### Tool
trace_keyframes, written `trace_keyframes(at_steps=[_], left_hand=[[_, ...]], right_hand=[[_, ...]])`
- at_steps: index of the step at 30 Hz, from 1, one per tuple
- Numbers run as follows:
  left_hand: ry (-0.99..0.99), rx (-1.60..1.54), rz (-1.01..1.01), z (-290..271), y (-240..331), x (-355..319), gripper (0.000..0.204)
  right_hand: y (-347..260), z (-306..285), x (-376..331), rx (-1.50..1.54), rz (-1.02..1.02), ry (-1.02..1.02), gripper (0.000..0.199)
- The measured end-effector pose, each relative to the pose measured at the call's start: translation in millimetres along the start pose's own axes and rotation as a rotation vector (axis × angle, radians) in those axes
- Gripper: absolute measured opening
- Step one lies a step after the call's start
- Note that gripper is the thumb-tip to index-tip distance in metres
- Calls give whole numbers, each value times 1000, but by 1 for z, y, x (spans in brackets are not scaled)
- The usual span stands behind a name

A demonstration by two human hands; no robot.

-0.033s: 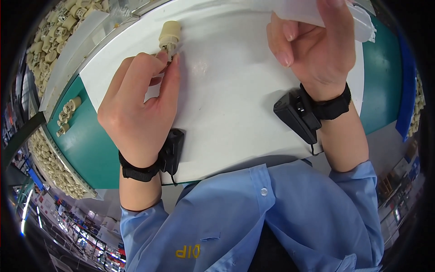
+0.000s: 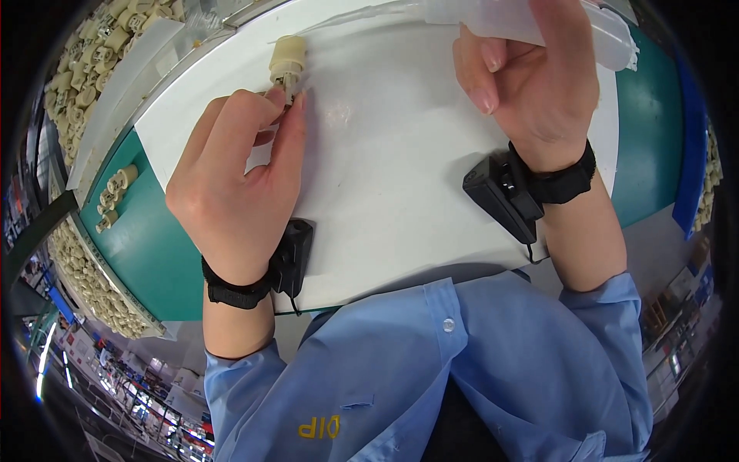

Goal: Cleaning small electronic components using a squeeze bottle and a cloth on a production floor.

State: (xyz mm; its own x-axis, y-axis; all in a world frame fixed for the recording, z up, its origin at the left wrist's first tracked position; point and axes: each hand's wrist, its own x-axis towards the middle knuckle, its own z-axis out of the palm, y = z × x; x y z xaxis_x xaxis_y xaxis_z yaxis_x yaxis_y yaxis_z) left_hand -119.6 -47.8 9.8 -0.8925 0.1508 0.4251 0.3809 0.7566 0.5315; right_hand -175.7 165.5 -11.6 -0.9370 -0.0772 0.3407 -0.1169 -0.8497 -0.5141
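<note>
My left hand (image 2: 239, 165) is closed in a pinch on the narrow, pronged end of a cream plastic lamp-socket-like part (image 2: 288, 55). The part's wide round end points away from me, over the white sheet. In my right hand (image 2: 539, 88) is a translucent plastic squeeze bottle (image 2: 504, 19), lying sideways with its base to the right. Its long thin clear nozzle (image 2: 362, 15) reaches left to the far rim of the cream part; whether the tip touches I cannot tell. My right fingers curl around the bottle, partly hidden by it.
A white sheet (image 2: 400, 185) covers much of the green mat (image 2: 162, 254). Several cream parts (image 2: 115, 189) lie on the mat at left. Piles of similar parts (image 2: 92, 61) fill containers at the far left and left. A blue bin edge (image 2: 697, 154) stands at right.
The bottle has tipped slightly, and its thin nozzle has come into view, pointing left at the cream part's rim. My left hand and the part have stayed put.
</note>
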Motion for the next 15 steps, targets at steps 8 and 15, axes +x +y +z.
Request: trace_keyframes(at_steps=[8,15], left_hand=[[8,9,47,1,-2,0,18],[8,-6,47,3,-4,0,18]], right_hand=[[-26,29,-18,-713,233,397,48],[-23,39,-13,-883,280,575,45]])
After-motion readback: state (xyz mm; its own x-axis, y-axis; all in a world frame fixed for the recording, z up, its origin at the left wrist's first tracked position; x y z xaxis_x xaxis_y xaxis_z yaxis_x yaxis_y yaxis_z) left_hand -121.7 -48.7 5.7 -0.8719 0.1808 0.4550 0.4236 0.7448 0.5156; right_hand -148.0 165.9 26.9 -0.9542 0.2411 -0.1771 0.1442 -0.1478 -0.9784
